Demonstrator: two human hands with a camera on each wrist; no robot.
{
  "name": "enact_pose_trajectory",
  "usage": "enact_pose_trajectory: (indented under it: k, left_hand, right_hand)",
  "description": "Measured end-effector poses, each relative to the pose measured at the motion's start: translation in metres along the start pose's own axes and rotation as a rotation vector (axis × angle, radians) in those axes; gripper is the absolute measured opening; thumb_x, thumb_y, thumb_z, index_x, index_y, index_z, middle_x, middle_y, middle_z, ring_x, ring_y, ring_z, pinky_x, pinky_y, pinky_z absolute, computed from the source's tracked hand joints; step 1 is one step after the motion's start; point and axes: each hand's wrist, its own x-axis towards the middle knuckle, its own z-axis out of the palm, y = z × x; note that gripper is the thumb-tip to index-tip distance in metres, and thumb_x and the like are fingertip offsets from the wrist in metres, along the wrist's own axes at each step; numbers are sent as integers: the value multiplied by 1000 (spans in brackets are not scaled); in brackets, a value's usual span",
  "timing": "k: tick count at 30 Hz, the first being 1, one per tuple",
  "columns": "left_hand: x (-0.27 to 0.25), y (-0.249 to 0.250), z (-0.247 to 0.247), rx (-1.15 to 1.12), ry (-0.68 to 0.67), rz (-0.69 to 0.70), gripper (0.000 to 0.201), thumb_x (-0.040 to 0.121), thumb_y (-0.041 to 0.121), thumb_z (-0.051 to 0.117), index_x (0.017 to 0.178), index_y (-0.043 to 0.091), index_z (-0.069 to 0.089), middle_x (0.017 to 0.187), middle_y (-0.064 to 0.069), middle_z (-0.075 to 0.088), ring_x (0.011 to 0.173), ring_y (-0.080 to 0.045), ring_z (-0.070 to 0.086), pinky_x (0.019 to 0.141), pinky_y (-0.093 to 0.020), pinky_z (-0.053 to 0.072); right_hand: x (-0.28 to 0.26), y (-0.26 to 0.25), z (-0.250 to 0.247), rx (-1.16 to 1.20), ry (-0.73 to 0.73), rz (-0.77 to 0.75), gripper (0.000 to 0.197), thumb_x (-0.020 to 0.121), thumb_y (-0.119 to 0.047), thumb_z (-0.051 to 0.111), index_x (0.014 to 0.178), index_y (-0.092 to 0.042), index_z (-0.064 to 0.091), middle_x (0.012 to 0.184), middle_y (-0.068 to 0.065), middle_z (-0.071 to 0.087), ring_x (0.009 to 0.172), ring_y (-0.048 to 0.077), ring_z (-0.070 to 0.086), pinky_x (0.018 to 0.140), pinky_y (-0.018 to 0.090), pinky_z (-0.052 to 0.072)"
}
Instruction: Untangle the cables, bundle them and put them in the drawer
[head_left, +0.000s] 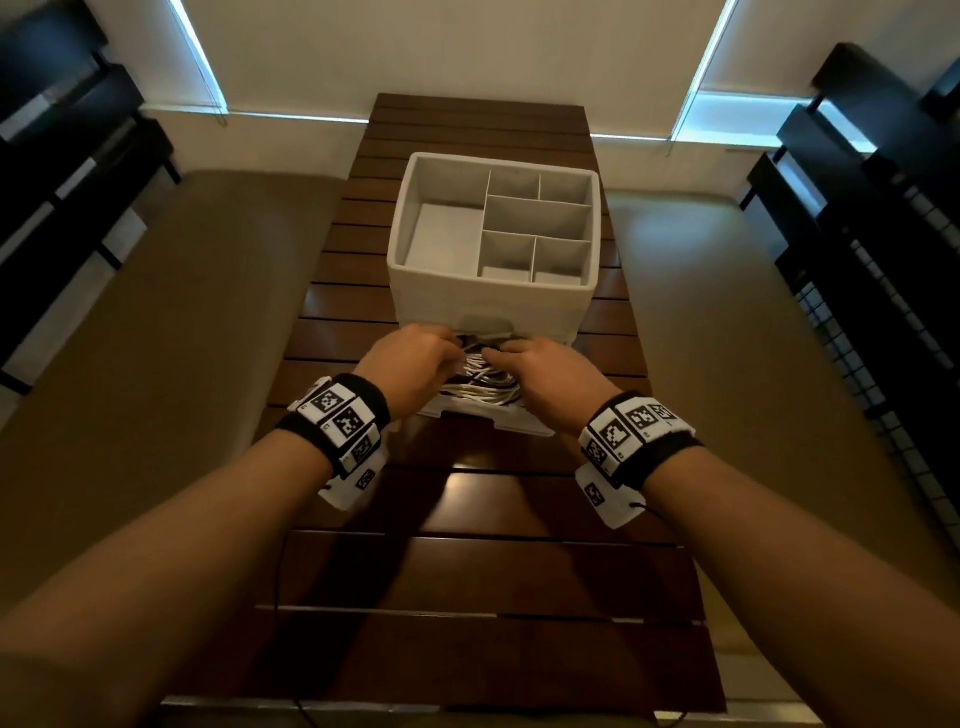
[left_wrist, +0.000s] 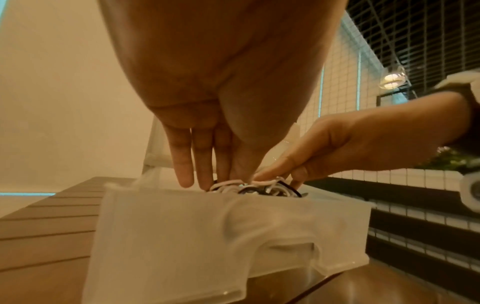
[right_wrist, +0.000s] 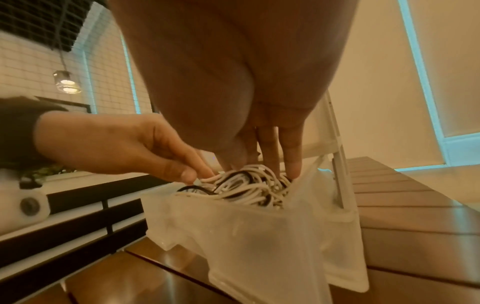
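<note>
**Both hands down on the cable pile in the open drawer**

Left hand (left_wrist: 197, 115): fingers (left_wrist: 182, 164) straight, close together, tips pressing down on the heap of white and black coiled cables (right_wrist: 246, 185). Nothing gripped.
Right hand (right_wrist: 233, 92): same, fingers (right_wrist: 291, 152) extended and pointing down, tips on the far side of the heap. From the left wrist view its thumb and forefinger touch a white strand; can't tell if that's a pinch.
Pose: both forearms reach forward side by side, palms down, wrists angled down into the drawer.
Cables sit inside the pulled-out translucent white plastic drawer (right_wrist: 259, 236), piled above its rim. Strand count unreadable.
One drawer, at the base of one white compartmented organiser box (head_left: 493, 291), on the dark brown slatted wooden counter (head_left: 467, 571).
</note>
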Motion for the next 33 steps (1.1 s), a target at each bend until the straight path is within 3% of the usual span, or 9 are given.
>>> enact_pose_trajectory:
  k: [4, 7, 11, 15, 20, 23, 25, 28, 33]
  left_hand:
    - [7, 0, -6, 69, -143, -29, 31, 102, 38, 52, 97, 22, 78, 95, -2, 75, 86, -27, 69, 76, -45, 58]
    - [12, -3, -7, 46, -217, -34, 28, 104, 35, 53, 93, 23, 75, 90, -2, 73, 81, -25, 66, 77, -46, 58]
    - [14, -12, -2, -28, -227, -3, 23, 103, 34, 58, 113, 24, 76, 111, -7, 75, 102, -29, 69, 90, -47, 56]
    - [12, -17, 5, -61, -197, -47, 27, 99, 32, 68, 125, 24, 66, 128, -12, 64, 115, -34, 62, 98, -49, 53]
    - [6, -17, -5, -80, -73, -12, 16, 98, 30, 70, 111, 23, 76, 111, -1, 72, 102, -25, 67, 87, -50, 58]
    - [1, -9, -4, -52, 3, 66, 16, 95, 28, 73, 110, 26, 78, 113, 4, 74, 106, -20, 66, 90, -48, 56]
    - [0, -4, -4, -78, -83, 118, 24, 96, 30, 74, 119, 28, 77, 125, 4, 72, 115, -19, 63, 97, -46, 55]
    - [3, -1, -6, -98, -177, 27, 38, 100, 39, 68, 137, 33, 68, 143, -2, 60, 133, -21, 50, 110, -39, 46]
    - [8, -3, 3, -158, -190, -94, 43, 106, 42, 56, 148, 33, 57, 143, -12, 57, 139, -28, 42, 116, -42, 39]
  right_hand:
    - [8, -2, -4, -91, -47, 18, 51, 98, -4, 51, 147, -18, 51, 128, 9, 69, 111, 35, 66, 83, 45, 56]
    - [11, 1, -1, -93, -60, 26, 49, 97, -6, 54, 145, -18, 52, 124, 10, 71, 109, 35, 68, 81, 44, 55]
    - [9, 6, -2, 73, 39, 65, 33, 101, -12, 50, 130, -22, 61, 103, 14, 72, 91, 37, 69, 69, 42, 52]
    - [6, 4, 0, 125, 259, 66, 36, 102, -17, 53, 137, -22, 56, 118, 11, 62, 97, 32, 63, 71, 45, 55]
    - [3, 3, 6, -127, 147, 79, 18, 103, -21, 57, 113, -19, 71, 111, 9, 59, 104, 32, 61, 66, 37, 43]
    - [9, -2, 2, -174, 120, 85, 22, 103, -17, 53, 111, -15, 73, 110, 9, 62, 108, 32, 60, 67, 37, 40]
    - [15, -6, -2, -168, 92, 108, 25, 104, -17, 51, 110, -13, 74, 109, 11, 64, 106, 33, 62, 69, 39, 43]
    - [20, -9, -3, -132, 29, 153, 26, 104, -15, 49, 109, -10, 74, 107, 13, 65, 98, 36, 67, 74, 42, 51]
    - [21, 3, -12, 16, -36, 200, 18, 98, -9, 54, 86, -16, 66, 87, 11, 65, 85, 36, 66, 65, 36, 41]
